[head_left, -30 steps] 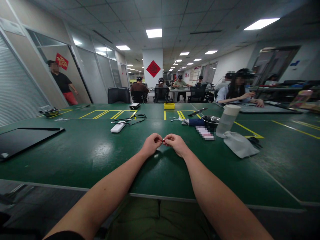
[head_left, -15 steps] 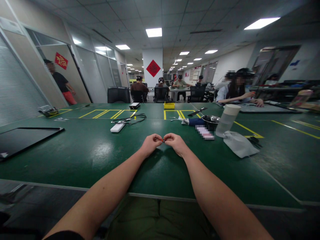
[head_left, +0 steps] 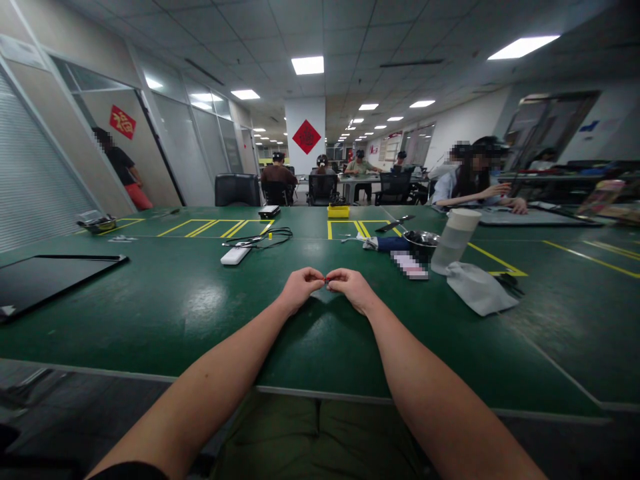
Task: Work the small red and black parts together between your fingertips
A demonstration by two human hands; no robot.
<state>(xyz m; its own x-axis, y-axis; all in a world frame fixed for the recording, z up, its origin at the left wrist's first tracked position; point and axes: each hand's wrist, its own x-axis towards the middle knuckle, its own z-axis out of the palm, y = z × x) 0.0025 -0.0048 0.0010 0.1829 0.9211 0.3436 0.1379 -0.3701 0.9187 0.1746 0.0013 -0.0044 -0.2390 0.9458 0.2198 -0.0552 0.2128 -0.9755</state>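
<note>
Just above the green table (head_left: 165,320), my left hand (head_left: 301,289) and my right hand (head_left: 351,288) meet fingertip to fingertip. Between them is a tiny red and dark piece (head_left: 327,280), pinched from both sides. Its kind is too small to make out, and the fingertips cover most of it. Both hands are closed, thumb against fingers. A white power bank-like block (head_left: 235,255) and a black cable (head_left: 273,237) lie beyond my left hand.
Right of my hands stand a translucent bottle (head_left: 454,243), a metal bowl (head_left: 423,245) and a white pouch (head_left: 483,290). A flat black panel (head_left: 55,280) lies at the left. A yellow box (head_left: 339,211) sits at the far edge. A co-worker (head_left: 475,177) sits at the right.
My hands stay in nearly the same place, with the small piece slightly turned between the fingertips. The person by the door at the left has shifted a little.
</note>
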